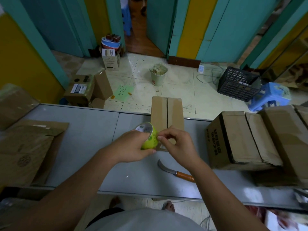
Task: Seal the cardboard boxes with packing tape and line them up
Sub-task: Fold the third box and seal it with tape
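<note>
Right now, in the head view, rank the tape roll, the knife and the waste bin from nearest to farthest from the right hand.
1. Tape roll: at the right hand fingertips, on its left.
2. Knife: on the table, just below the wrist.
3. Waste bin: on the floor beyond the table.

Yellow-green tape roll [148, 138] (small dark print), brown box [167, 112], grey table [93, 130], orange-handled knife [176, 172].

On surface [93, 130]: narrow box [166, 112] at far edge, centre; tape roll [150, 139] just before it; knife [175, 171] nearer, right of centre. Boxes [236, 139] side by side at right end; flattened cardboard [30, 147] at left. Behind, on floor [180, 90]: bin [158, 75], crate [236, 84], stool [270, 95].
</note>
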Demonstrator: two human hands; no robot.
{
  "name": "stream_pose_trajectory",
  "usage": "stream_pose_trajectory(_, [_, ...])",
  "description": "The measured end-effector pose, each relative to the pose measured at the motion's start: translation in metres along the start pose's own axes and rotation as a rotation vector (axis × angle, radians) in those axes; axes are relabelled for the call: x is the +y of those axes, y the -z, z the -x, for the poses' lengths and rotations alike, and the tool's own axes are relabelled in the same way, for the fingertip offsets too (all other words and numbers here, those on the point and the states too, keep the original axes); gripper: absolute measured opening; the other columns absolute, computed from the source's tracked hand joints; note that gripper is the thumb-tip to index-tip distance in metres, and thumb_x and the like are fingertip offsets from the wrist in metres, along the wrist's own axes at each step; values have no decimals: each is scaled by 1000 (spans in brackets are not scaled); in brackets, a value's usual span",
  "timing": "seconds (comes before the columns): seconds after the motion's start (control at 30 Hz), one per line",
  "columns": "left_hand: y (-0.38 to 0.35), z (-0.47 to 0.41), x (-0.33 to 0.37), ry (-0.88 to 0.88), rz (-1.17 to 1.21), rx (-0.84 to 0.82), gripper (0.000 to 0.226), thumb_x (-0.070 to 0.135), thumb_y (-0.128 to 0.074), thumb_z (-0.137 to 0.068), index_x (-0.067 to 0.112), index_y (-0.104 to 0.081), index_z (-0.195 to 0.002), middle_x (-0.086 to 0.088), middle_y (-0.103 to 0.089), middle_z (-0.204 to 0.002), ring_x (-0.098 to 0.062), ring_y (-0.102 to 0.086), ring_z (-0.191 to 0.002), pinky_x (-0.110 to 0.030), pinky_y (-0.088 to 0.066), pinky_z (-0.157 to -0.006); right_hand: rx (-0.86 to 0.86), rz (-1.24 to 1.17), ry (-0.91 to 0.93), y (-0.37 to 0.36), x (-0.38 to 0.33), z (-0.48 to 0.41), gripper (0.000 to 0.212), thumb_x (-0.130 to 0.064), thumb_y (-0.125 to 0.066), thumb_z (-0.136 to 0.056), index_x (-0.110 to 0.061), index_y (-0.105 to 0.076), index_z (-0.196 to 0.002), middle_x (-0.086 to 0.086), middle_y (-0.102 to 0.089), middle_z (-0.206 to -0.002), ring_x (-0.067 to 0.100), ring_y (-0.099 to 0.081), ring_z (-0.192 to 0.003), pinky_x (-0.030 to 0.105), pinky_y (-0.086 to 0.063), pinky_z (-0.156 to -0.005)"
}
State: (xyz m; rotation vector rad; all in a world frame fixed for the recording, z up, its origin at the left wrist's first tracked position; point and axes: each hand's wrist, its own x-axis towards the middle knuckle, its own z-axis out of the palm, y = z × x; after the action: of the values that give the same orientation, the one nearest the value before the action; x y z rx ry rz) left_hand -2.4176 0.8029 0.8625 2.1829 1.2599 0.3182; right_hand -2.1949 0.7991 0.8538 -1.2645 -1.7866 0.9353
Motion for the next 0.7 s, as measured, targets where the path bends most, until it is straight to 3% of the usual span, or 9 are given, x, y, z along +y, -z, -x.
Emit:
stream_pose_trajectory(0.13, [-4, 2, 4, 71, 310, -55, 34, 55, -80, -88, 23, -71, -86, -1, -68, -77, -18, -66, -69, -36, -52, -64, 10, -166, -216, 8, 9, 5, 16, -4, -69, -97, -15, -74, -87, 0, -71, -82, 9, -65, -78, 21, -52, -72])
stream_pose_trajectory(0.23, [-7, 4, 7, 19, 480, -59, 22, 37, -77, -97, 15, -77, -93, -5, -78, -87, -25, -75, -83, -43, -60, -80, 30, -384, -350, 12, 11, 9, 13, -2, -64, -101, -5, -71, -91, 13, -64, -81, 14, -63, -75, 25, -54, -70])
stream_pose_trajectory(0.33, [-13, 4, 8, -15, 657, 15, 9, 21, -72, -102, 21, -77, -94, 0, -79, -88, -19, -79, -83, -31, -63, -78, 51, -439, -396, 16, 14, 12, 9, -6, -67, -100, -2, -72, -93, 13, -65, -81, 16, -63, -74, 27, -55, -68])
stream_pose_trajectory(0.43, [-19, 2, 6, 38, 740, 60, 14, 25, -73, -100, 26, -76, -87, -1, -73, -79, -18, -75, -75, -37, -65, -71, 43, -368, -385, 18, 16, 14, 9, -9, -71, -98, -3, -74, -92, 7, -67, -76, 15, -63, -72, 26, -55, -68])
stream_pose_trajectory(0.7, [-27, -3, -10, 227, 436, -21, 35, 63, -66, -88, 29, -73, -83, 2, -75, -68, -15, -76, -62, -36, -63, -60, 37, -386, -343, 29, 16, 25, 10, -2, -66, -100, 1, -72, -93, 7, -73, -74, 14, -70, -72, 21, -56, -70])
